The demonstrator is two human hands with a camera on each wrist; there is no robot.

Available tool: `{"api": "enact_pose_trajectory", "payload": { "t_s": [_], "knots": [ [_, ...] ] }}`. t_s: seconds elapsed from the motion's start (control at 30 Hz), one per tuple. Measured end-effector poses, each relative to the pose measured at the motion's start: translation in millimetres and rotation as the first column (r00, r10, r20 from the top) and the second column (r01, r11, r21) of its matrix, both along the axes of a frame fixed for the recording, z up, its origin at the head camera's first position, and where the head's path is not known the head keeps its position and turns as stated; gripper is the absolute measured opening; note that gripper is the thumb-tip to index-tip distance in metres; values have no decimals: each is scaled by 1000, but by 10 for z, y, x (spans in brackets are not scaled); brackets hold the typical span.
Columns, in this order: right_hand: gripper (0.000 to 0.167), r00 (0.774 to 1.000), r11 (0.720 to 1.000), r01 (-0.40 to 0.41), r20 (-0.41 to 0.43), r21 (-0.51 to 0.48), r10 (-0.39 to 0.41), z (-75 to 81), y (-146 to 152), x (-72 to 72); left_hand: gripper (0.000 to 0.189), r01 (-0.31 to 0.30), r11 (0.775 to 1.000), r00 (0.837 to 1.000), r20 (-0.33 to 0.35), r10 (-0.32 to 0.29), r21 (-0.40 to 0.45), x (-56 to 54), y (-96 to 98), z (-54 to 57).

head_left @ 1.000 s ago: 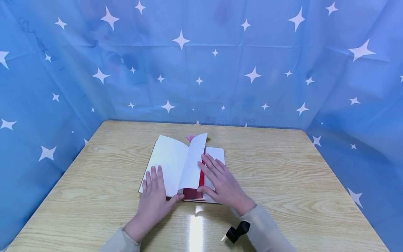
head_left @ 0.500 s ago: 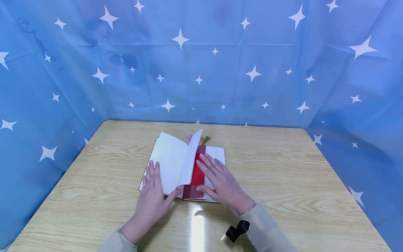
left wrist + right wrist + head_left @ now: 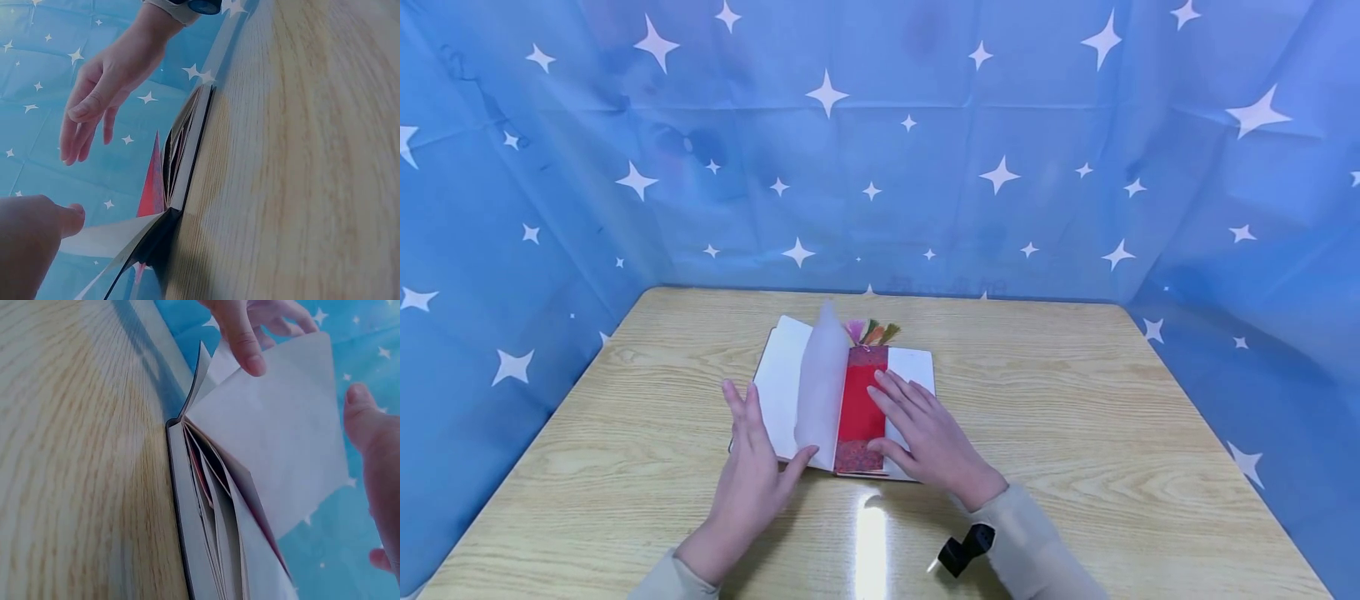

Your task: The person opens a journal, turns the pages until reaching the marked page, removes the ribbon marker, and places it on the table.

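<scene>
A book [image 3: 912, 367] with white pages lies open on the wooden table. One loose-standing page [image 3: 822, 383] curves upright over its left half. My left hand [image 3: 741, 483] is at the lower left of the book, fingers extended, the thumb at that page's lower edge. In the right wrist view, the left thumb [image 3: 250, 353] overlaps the page's face. A red strip with patterned maroon ends [image 3: 859, 408] lies on the right half, with colourful tassels [image 3: 874, 333] beyond its top. Over this strip my right hand [image 3: 928, 437] hovers, fingers outstretched, holding nothing.
The wooden table [image 3: 1075, 417] extends around the book on all sides. A blue curtain with white stars [image 3: 880, 150] hangs behind it and along both sides. A black device [image 3: 966, 550] sits at the right wrist.
The raised page has swung from right to left, uncovering the red strip and tassels. My left hand has drawn slightly left, its fingers lifting from the left page; the right hand has stayed put.
</scene>
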State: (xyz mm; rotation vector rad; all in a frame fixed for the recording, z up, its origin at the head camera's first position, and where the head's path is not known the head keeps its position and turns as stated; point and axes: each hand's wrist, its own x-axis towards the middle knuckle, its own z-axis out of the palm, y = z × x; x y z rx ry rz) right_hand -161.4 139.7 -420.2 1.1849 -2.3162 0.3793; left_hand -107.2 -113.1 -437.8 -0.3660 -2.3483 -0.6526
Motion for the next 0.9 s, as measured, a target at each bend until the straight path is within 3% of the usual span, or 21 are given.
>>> {"api": "enact_pose_trajectory", "payload": {
  "t_s": [0.2,0.33,0.5,0.63,0.9],
  "knots": [
    [66,999,999,30,43,20,-31,-31,16,5,92,27,999,997,-78,-29,-32,-27,-86,4],
    [65,996,999,40,81,32,-42,-28,23,19,87,11,995,998,-65,-17,-97,-30,-142,-6],
    [62,992,998,47,113,46,-52,-26,29,34,92,-20,981,998,54,31,-195,-19,-186,-19],
    [60,990,997,55,124,62,-63,-35,31,37,85,-33,960,984,160,80,-277,-12,-204,-33],
    [57,990,995,73,116,67,-80,-62,31,28,66,56,932,954,295,55,-357,-27,-238,-54]
  ]
}}
